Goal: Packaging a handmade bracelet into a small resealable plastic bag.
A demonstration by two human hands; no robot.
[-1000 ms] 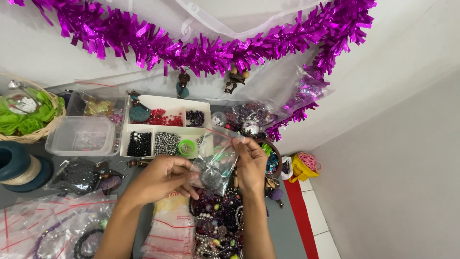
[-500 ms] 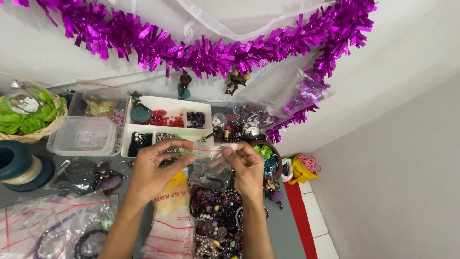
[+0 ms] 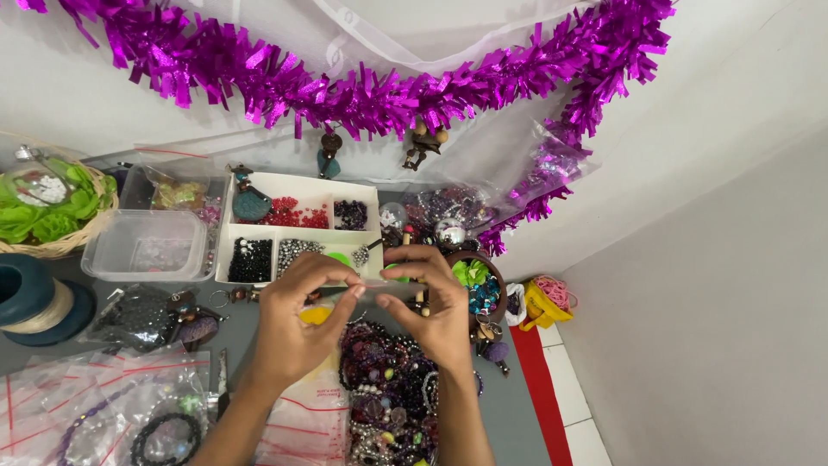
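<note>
Left hand (image 3: 297, 324), right hand (image 3: 435, 306) – pinching clear bag (image 3: 369, 289) (edge-on), above beads (image 3: 388, 388)

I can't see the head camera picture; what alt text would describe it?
Two hands, left hand and right hand, pinch a small clear plastic bag between them over a pile of dark beaded bracelets. Behind sit a white divided bead tray and purple tinsel garland.
</note>
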